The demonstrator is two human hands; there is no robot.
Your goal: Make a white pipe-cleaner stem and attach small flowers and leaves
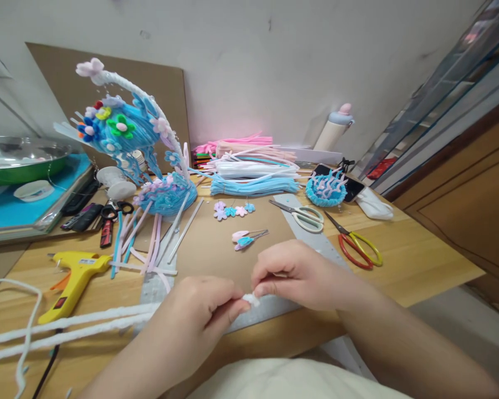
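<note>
Near the table's front edge, my left hand (205,307) pinches a small white fuzzy piece (253,300) that looks like pipe cleaner. My right hand (293,274) is closed at the other side of the same piece, thumb and forefinger pressed on it. Much of the piece is hidden by the fingertips. Just beyond the hands lie pink and blue petal shapes (243,240) on wire stems. Farther back is a row of small pipe cleaner flowers (234,210). Two long white wrapped rods (75,327) reach toward my left forearm.
On the left are a yellow hot glue gun (72,271), loose pipe cleaners (149,238) and a blue flower-covered pipe cleaner model (166,194). Pipe cleaner bundles (253,185) line the wall. At right lie pale-handled scissors (305,217), red-and-yellow scissors (360,249) and a blue pipe cleaner basket (326,191).
</note>
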